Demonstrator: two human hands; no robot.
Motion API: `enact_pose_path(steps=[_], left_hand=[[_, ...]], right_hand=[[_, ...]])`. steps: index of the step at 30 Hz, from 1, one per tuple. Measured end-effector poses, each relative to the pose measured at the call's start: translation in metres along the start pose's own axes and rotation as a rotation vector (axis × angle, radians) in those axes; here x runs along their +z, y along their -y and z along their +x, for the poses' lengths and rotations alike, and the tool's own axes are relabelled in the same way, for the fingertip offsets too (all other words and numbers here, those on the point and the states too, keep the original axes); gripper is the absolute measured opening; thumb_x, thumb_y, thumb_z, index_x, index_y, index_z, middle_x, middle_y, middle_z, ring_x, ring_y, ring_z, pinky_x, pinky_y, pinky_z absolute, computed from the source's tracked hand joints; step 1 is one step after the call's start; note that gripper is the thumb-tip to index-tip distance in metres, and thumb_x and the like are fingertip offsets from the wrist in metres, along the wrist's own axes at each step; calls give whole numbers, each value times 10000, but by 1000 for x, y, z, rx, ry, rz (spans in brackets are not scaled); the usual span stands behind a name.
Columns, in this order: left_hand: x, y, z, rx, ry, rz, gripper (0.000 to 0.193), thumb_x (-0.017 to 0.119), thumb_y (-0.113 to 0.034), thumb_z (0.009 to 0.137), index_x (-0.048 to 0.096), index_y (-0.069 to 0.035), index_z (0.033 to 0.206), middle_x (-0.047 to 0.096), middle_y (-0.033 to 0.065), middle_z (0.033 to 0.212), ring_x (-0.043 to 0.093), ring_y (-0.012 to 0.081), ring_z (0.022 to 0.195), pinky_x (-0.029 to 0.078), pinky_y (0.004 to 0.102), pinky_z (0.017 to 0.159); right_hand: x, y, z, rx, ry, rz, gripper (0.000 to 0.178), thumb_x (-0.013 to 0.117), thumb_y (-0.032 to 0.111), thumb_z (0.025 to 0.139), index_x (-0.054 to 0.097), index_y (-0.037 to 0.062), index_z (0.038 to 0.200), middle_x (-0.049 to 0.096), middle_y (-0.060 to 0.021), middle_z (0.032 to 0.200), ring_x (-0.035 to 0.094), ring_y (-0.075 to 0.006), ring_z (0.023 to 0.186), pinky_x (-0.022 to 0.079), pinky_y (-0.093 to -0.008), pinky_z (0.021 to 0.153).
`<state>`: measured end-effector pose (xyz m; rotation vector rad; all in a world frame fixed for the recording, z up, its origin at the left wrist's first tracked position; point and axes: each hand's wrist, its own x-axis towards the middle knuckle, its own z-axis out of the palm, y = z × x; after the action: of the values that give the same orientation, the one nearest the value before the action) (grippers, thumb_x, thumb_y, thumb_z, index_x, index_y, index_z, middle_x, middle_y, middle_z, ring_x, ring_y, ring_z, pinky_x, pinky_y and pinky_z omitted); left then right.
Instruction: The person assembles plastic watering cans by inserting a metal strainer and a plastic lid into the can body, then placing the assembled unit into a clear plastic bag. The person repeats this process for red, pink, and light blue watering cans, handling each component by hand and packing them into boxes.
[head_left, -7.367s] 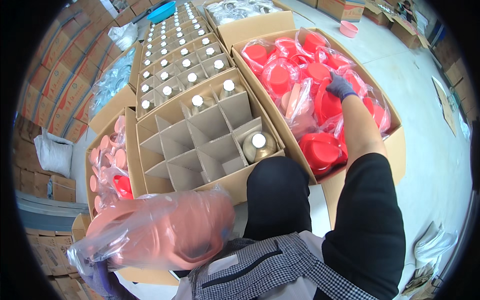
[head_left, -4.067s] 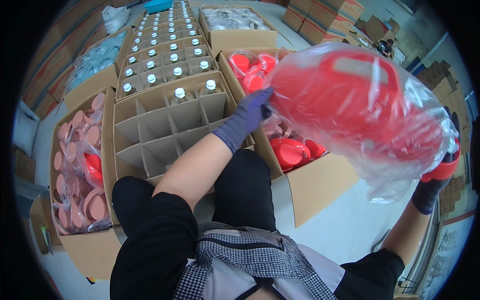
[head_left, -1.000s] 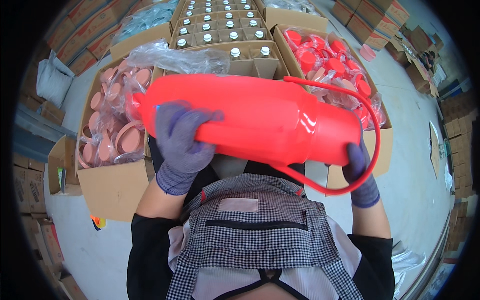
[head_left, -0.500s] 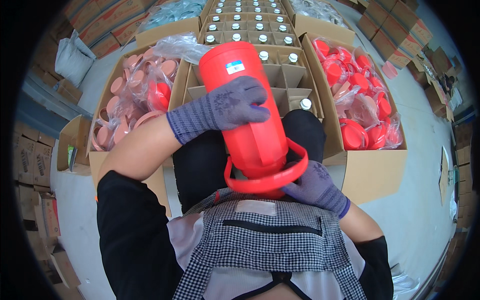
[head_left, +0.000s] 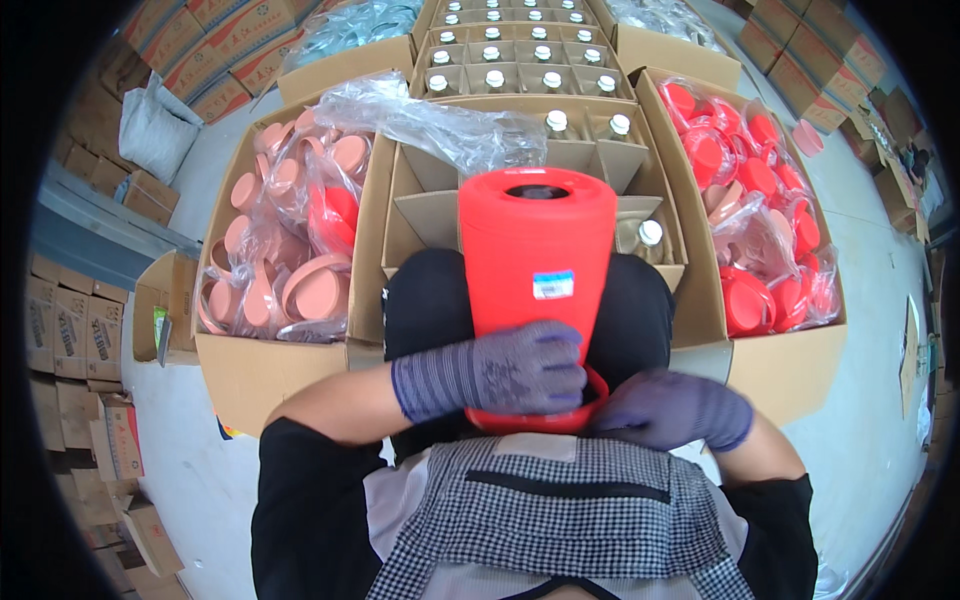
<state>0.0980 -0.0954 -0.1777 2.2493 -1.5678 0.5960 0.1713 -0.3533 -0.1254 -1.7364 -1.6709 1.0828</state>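
A red thermos jug (head_left: pixel 535 250) stands over my lap, tipped with its broad end up. That end has a round dark hole in its middle, and a small blue-and-white label sits on the side. My left hand (head_left: pixel 510 370), in a purple-grey glove, is wrapped across the lower body of the jug. Beside the jug's lower end is my gloved right hand (head_left: pixel 680 410), its fingers curled in against the red part there. What those fingers hold is hidden. The jug's lowest part is covered by the left hand and the checked apron (head_left: pixel 560 500).
Ahead, a divided carton (head_left: pixel 425 215) holds a few white-capped bottles, with clear plastic film (head_left: pixel 440 125) across it. Left stands a carton of pink plastic parts (head_left: pixel 285 180); right, one of red parts (head_left: pixel 760 175). More bottle cartons (head_left: pixel 515 50) lie beyond.
The jug has swung from leaning left to nearly upright, its broad end now tipped toward me. My left hand has moved down with it. The loop handle has turned mostly out of sight.
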Motion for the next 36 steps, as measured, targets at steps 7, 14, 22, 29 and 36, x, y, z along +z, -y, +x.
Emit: enact_pose_path(steps=[7,14,22,29,36], left_hand=[[-110,63,13,-567,-491,-248,349,657,-266,851,718,-48,1116,670,136,1142,632,300,1102,497,468,1006],[-52,103,35,-900,-734,-603,499,561,-335,969,609,4,1331,641,190,1327,572,295,1303,394,435,1147],[-60,111,-12,-1089,-680,-882,475,474,-263,1075,500,25,1452,580,180,1432,577,233,1301,496,349,1069],[-68,113,45,-1024,-742,-512,361,580,-286,1014,644,17,1200,701,151,1164,703,247,1039,543,368,916],[-91,114,71,-1329,-906,-709,304,528,-230,1039,728,-1,1032,748,176,1137,680,349,1185,400,454,1177]], right_hand=[[-108,2,34,-206,-958,-286,447,651,364,865,707,-7,1107,677,-193,1136,656,-355,1069,500,-452,956],[-147,-99,77,-170,-915,136,421,676,282,923,645,2,1236,621,-204,1300,587,-359,1227,443,-454,1064],[-138,-103,61,-335,-984,-386,726,424,550,1022,480,-10,1483,529,-226,1467,517,-419,1359,352,-475,1187],[-130,-117,52,-190,-1173,-109,713,457,513,1037,431,-15,1516,492,-240,1505,494,-378,1397,358,-483,1184],[-123,-102,54,-262,-1199,-29,596,495,312,1054,387,-3,1548,426,-226,1573,438,-391,1439,328,-468,1201]])
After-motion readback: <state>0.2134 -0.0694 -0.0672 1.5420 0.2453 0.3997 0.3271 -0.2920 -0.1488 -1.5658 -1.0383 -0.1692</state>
